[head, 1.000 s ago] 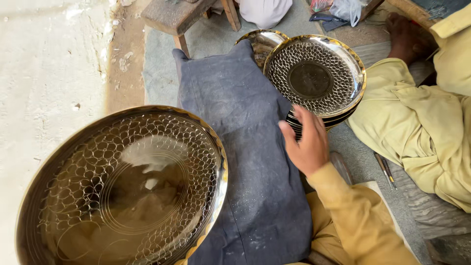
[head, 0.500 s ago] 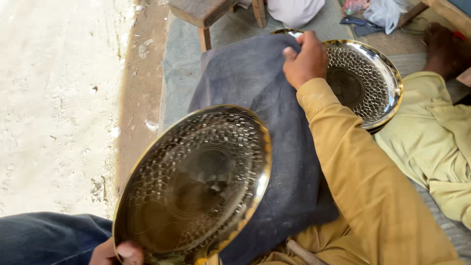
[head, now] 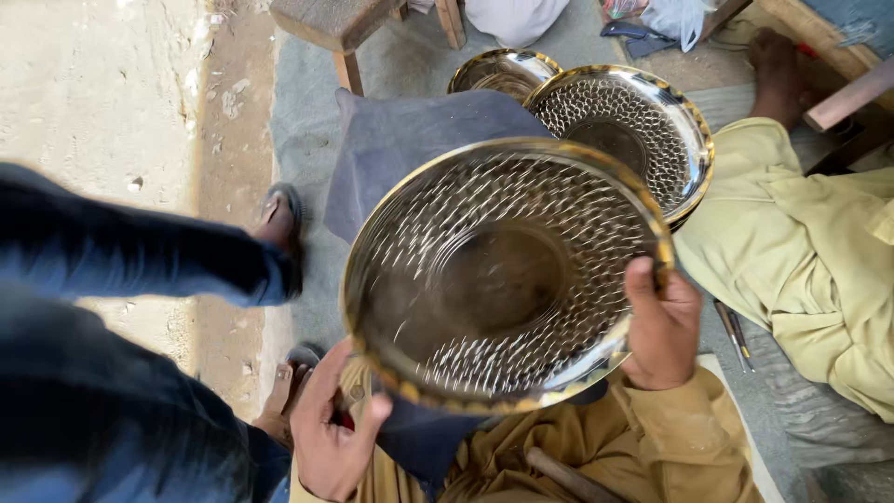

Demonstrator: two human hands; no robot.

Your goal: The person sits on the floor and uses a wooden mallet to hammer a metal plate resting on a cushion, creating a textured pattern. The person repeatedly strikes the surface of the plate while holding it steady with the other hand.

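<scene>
gleaming round brass tray (head: 503,279), hammered dimples ringing its smooth centre

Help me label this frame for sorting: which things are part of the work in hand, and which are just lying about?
In hand:
- hammered brass tray, held at its rim by both hands
- left hand at the lower rim
- right hand at the right rim
- dark blue cloth beneath the tray

Lying about:
- stacked patterned trays
- small plain bowl
- wooden stool
- thin metal tools
</scene>
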